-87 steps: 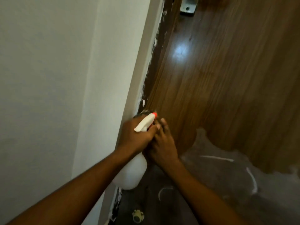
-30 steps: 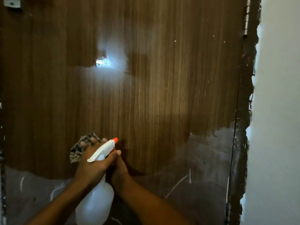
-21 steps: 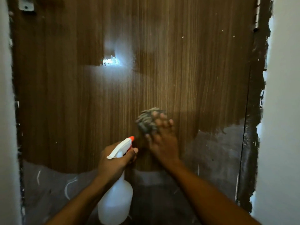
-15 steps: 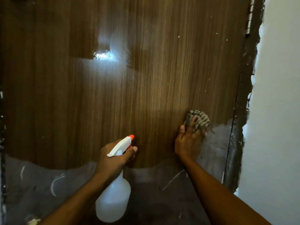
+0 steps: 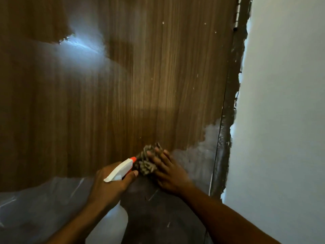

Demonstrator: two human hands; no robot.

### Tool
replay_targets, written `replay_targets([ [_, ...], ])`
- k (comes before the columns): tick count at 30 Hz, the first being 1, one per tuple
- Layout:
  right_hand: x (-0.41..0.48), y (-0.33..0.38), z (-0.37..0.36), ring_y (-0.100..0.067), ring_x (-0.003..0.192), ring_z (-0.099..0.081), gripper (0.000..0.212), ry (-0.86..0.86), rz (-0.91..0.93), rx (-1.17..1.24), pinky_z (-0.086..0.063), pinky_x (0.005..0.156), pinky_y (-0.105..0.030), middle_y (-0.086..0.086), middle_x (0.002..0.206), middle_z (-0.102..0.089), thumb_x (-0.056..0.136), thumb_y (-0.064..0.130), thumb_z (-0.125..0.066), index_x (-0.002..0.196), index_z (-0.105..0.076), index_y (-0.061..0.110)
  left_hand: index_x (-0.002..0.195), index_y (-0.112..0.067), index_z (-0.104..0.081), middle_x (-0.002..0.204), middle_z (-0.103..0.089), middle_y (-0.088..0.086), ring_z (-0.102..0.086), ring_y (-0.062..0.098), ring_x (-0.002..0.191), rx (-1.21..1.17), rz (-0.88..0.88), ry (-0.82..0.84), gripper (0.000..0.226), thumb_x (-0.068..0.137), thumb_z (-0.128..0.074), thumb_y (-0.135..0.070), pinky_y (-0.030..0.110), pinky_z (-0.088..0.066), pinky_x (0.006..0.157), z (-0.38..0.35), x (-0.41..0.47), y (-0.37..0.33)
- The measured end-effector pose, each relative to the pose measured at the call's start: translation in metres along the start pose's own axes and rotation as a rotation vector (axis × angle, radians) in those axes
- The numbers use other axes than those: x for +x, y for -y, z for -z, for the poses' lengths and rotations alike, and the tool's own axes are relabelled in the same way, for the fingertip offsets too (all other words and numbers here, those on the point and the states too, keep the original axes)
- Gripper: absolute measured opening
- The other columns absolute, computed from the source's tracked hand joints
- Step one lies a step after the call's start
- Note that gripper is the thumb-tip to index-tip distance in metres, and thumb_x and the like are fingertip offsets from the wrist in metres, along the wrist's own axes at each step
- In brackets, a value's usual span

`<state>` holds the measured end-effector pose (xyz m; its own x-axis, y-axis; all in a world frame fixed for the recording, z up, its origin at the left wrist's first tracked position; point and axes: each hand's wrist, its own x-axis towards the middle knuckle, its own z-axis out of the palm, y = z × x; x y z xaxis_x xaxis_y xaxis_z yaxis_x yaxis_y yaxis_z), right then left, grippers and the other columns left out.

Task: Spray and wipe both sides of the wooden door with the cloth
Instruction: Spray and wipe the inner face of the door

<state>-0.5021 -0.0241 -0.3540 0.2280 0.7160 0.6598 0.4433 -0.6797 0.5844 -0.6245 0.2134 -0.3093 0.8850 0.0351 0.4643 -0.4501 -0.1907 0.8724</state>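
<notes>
The brown wooden door (image 5: 140, 76) fills most of the view, its lower part covered by a dull grey film (image 5: 44, 205). My left hand (image 5: 109, 187) grips the neck of a white spray bottle (image 5: 121, 170) with an orange nozzle that points at the door. My right hand (image 5: 168, 171) presses a crumpled checked cloth (image 5: 146, 161) flat against the door, just right of the nozzle, at the edge of the grey film.
A white wall (image 5: 284, 120) stands at the right, past a dark, rough-edged door frame (image 5: 226, 120). A metal hinge (image 5: 237, 13) shows at the top right. A bright reflection (image 5: 77, 43) glares on the upper left of the door.
My right hand has slid the cloth from the door's right edge down and left, close to the spray nozzle. My left hand has kept the bottle in about the same place.
</notes>
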Motion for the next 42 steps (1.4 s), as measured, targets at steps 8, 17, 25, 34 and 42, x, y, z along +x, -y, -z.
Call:
replay_targets([
  [8,-0.022,-0.07,0.043,-0.031,0.15,-0.014,0.064,-0.122,-1.226,0.215,-0.01,0.121,-0.046,-0.015,0.163,-0.016,0.103,0.049,-0.031,0.158,-0.009,0.025,0.102,-0.023,-0.048,0.097,-0.052,-0.007,-0.056,0.021,0.097,-0.037,0.0,-0.043,0.035,0.075,-0.071,-0.026,0.021,-0.042,0.077,-0.059,0.001,-0.006],
  [17,-0.069,-0.045,0.009,-0.032,0.152,-0.011,0.061,0.017,-0.491,0.098,-0.013,0.121,-0.056,-0.011,0.165,-0.015,0.101,0.042,-0.047,0.154,-0.029,0.018,0.111,-0.031,-0.065,0.106,-0.069,-0.005,-0.064,0.016,0.102,-0.091,0.045,0.149,0.045,0.068,-0.072,-0.04,0.038,-0.05,0.091,-0.09,-0.002,-0.007],
  [25,-0.036,-0.135,0.043,-0.027,0.153,0.004,0.063,-0.183,-1.277,0.099,0.008,0.12,-0.037,-0.01,0.165,0.01,0.106,0.044,-0.023,0.157,0.008,0.023,0.109,-0.029,-0.058,0.1,-0.057,-0.02,-0.055,0.002,0.092,-0.057,0.009,0.08,0.031,0.08,-0.069,-0.026,0.015,-0.043,0.079,-0.116,-0.011,0.006],
  [34,-0.122,-0.115,0.008,-0.032,0.152,0.003,0.061,0.032,-0.885,0.211,0.006,0.122,-0.046,-0.012,0.166,0.0,0.099,0.058,-0.022,0.15,0.011,0.052,0.082,-0.037,-0.053,0.078,-0.056,-0.018,-0.059,0.0,0.068,0.054,-0.043,0.058,0.028,0.074,-0.075,-0.022,0.005,-0.048,0.063,-0.167,-0.028,0.037],
  [42,-0.199,-0.004,-0.048,-0.033,0.152,-0.007,0.065,0.049,-1.221,0.31,-0.015,0.121,-0.056,-0.012,0.165,-0.005,0.099,0.058,-0.017,0.153,0.012,0.039,0.116,-0.017,-0.057,0.085,-0.051,-0.016,-0.055,0.013,0.1,0.367,0.295,0.059,0.04,0.082,-0.068,-0.035,0.014,-0.035,0.08,-0.204,-0.047,0.08],
])
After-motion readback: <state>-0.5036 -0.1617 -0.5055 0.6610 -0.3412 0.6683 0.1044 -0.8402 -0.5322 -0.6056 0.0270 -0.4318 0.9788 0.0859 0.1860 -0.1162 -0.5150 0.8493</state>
